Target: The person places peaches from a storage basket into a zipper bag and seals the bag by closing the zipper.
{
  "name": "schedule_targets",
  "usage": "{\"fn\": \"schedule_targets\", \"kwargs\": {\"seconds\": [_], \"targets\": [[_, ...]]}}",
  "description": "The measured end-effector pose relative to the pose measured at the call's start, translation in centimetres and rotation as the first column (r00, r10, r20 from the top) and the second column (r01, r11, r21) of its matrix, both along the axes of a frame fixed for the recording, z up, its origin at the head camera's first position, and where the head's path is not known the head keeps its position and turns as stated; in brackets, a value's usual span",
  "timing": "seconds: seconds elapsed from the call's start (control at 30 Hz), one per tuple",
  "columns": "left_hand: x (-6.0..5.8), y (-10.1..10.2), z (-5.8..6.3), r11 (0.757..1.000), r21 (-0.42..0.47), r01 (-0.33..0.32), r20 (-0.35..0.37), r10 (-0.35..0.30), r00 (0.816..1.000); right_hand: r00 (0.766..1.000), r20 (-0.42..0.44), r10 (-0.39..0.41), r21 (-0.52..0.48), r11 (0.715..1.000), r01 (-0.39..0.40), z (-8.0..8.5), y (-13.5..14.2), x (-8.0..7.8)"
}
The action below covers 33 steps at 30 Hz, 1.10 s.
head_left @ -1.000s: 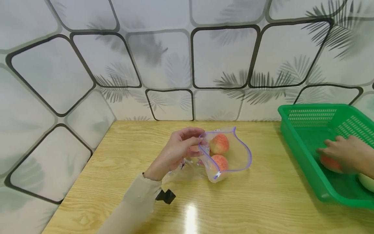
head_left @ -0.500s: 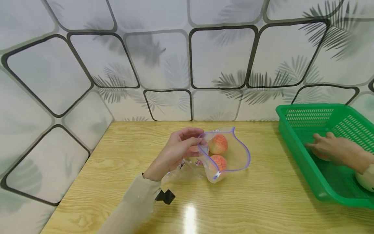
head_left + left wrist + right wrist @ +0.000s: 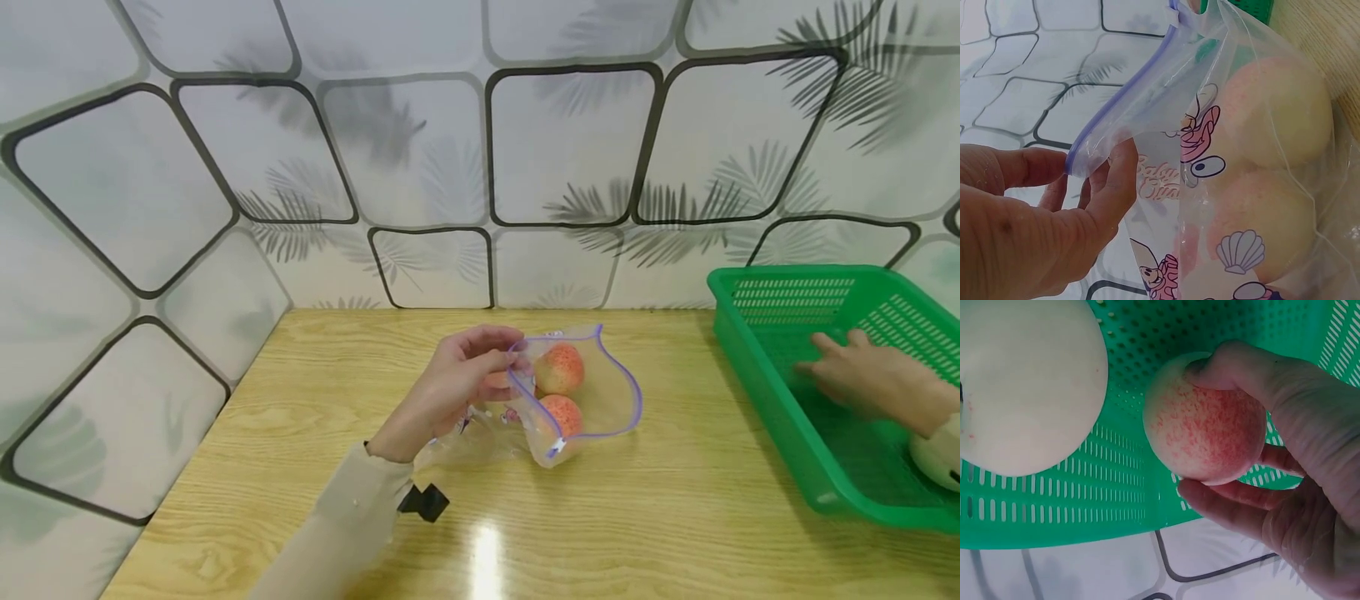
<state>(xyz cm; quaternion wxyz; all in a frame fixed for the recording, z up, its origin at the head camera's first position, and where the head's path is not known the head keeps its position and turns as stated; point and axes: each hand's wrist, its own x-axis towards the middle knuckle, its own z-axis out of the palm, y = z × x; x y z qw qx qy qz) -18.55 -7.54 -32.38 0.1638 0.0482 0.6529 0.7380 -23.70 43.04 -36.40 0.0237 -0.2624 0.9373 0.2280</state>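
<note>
So the left hand has a fingertip pinch on the mouth of a cartoon-print zip bag, with the rest of the mouth gaping to the right of that grip. Two peaches sit inside, just right of those fingers. If the pinch slips, that side probably flops in and narrows the opening. Well right of it, inside the green plastic basket, the right hand has thumb and fingers curled partway round a red-speckled peach. Being round, it could roll out if squeezed off-centre, I'd guess. A pale fruit is near that grip too, so a sloppy lift might bump it.
</note>
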Motion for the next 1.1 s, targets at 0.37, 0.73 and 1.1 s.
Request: {"fn": "schedule_targets", "kwargs": {"seconds": [0.37, 0.73, 1.1], "targets": [[0.0, 0.0, -0.1, 1.0, 0.009, 0.004, 0.001, -0.004, 1.0, 0.994, -0.074, -0.086, 0.072, 0.993, 0.091, 1.7, 0.3, 0.1], [0.0, 0.0, 0.0, 1.0, 0.006, 0.003, 0.005, -0.003, 1.0, 0.984, -0.11, -0.14, 0.026, 0.989, 0.144, 3.3, -0.8, 0.7], [-0.1, 0.0, -0.1, 1.0, 0.015, 0.002, 0.01, -0.002, 1.0, 0.949, -0.314, 0.01, -0.243, 0.966, -0.09, 5.1, -2.3, 1.9]]}}
